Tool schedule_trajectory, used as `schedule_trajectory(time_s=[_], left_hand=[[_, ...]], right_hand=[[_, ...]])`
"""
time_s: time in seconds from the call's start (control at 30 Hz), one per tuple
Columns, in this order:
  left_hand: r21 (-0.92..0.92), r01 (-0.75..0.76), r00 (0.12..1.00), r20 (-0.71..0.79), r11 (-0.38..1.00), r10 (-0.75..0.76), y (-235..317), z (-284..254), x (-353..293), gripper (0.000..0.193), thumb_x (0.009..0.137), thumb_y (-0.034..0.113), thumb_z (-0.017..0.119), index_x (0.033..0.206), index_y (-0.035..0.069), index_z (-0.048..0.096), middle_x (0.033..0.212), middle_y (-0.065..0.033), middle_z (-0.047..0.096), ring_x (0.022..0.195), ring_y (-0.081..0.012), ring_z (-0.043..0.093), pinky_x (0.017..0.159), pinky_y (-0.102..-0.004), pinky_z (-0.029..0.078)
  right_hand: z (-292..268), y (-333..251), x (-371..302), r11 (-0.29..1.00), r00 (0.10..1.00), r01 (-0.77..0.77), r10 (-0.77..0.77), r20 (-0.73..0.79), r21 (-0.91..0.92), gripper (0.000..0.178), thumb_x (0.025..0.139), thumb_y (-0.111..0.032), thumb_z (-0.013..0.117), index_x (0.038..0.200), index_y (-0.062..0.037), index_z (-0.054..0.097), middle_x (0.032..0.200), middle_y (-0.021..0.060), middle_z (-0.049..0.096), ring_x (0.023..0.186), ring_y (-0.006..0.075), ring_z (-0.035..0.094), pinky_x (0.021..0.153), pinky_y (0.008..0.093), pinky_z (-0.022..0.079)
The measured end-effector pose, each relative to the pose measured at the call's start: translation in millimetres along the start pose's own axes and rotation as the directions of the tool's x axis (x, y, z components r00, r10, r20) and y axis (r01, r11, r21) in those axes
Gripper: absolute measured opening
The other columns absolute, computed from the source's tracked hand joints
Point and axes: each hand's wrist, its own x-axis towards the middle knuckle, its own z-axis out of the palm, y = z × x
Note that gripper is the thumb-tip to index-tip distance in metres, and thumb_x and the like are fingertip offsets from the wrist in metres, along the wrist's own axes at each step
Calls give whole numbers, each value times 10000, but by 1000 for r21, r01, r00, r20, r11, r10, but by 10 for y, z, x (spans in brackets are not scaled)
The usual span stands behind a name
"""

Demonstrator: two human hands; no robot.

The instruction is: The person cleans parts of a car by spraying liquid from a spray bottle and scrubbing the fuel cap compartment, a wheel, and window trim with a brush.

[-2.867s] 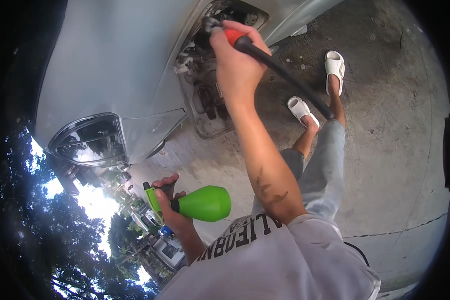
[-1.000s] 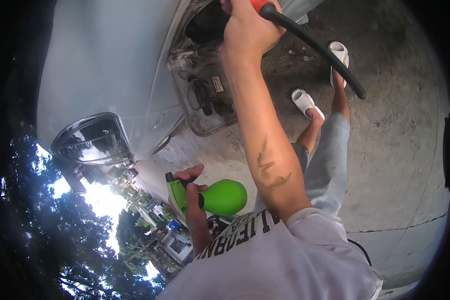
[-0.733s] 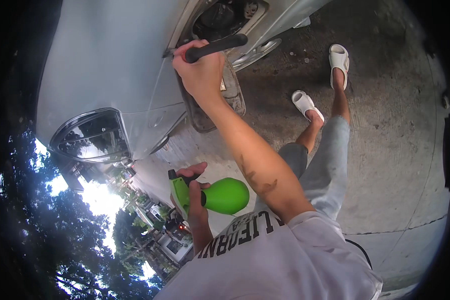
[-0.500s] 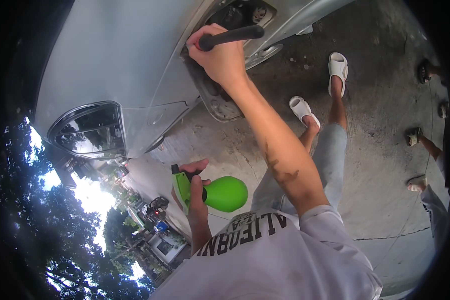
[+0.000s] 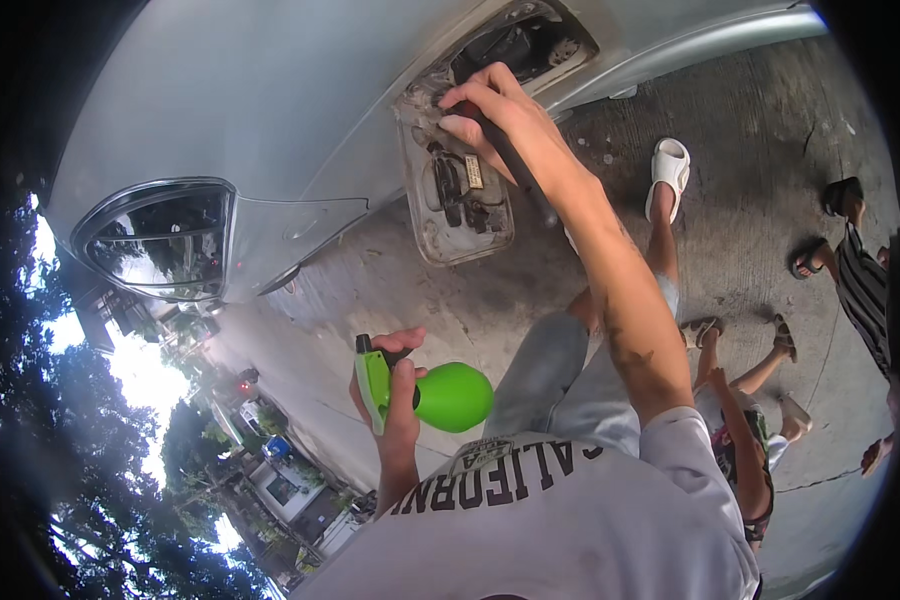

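Note:
My left hand (image 5: 401, 408) is wrapped around the neck and trigger of a green spray bottle (image 5: 456, 397), held in front of my shirt. At the side of a silver car (image 5: 270, 90), my right hand (image 5: 505, 115) grips a tool with a long black handle (image 5: 526, 178) and a reddish part near the fingers. The handle slants back along my forearm; the tool's working end is hidden. My right fingers are at the hinge side of the open fuel door (image 5: 448, 243), whose dirty inner face shows. Beyond it lies the dark fuel filler recess (image 5: 530, 45), with grime along its edge.
The car's rear side window (image 5: 165, 245) is to the left. Concrete ground (image 5: 750, 120) spreads beneath, with my white slipper (image 5: 670, 165) on it. Other people stand at the right, one in dark striped clothing (image 5: 860, 290). Trees and parked vehicles are at the lower left.
My right hand has shifted slightly right and down, and the tool's handle has swung from pointing right to pointing down along my forearm. More of the fuel door shows. People at the right have moved closer.

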Motion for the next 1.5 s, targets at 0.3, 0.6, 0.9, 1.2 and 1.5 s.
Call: schedule_trajectory(time_s=[0.3, 0.6, 0.9, 1.2, 1.5], left_hand=[[-24, 40, 999, -36, 999, -41, -55, -37, 23, 188, 937, 119, 617, 1104, 57, 557, 1103, -100, 669, 1158, -260, 640, 749, -302, 532], [-18, 50, 999, -15, 999, -51, -149, -28, 43, 192, 936, 115, 622, 1104, 51, 555, 1084, -101, 671, 1134, -268, 656, 738, -304, 533], [21, 29, 999, -27, 999, -29, -100, 43, 126, 219, 934, 153, 635, 1106, 42, 554, 1077, -109, 663, 1129, -269, 652, 754, -303, 523], [-42, -11, 1000, 24, 999, 12, -124, 161, 130, 201, 927, 99, 617, 1098, 21, 547, 1085, -131, 662, 1136, -278, 644, 793, -319, 521], [-83, 5, 999, 43, 997, -2, -266, 147, 80, 232, 928, 122, 614, 1120, 22, 531, 1103, -148, 650, 1143, -272, 638, 777, -290, 525]], right_hand=[[66, -292, -125, 999, 995, -8, 13, -98, 52, 323, 833, -245, 793, 1069, -57, 677, 1178, 143, 535, 1048, 329, 576, 893, 407, 498], [501, -583, 166, 505, 773, -288, 624, -114, 814, 193, 826, -29, 739, 1010, 23, 708, 804, 47, 678, 708, 117, 639, 696, 251, 519], [272, -405, 330, 744, 498, 109, 533, -684, 659, 190, 788, -15, 765, 953, -1, 673, 865, 72, 672, 783, 153, 663, 781, 282, 554], [-271, -39, 262, 998, 417, 32, -66, -906, -58, 82, 834, 21, 683, 890, -3, 628, 942, 131, 686, 885, 203, 640, 833, 339, 511], [-420, 28, 267, 879, 634, 64, -401, -661, -472, 216, 715, 45, 739, 879, -59, 645, 884, 133, 644, 808, 281, 627, 732, 345, 515]])
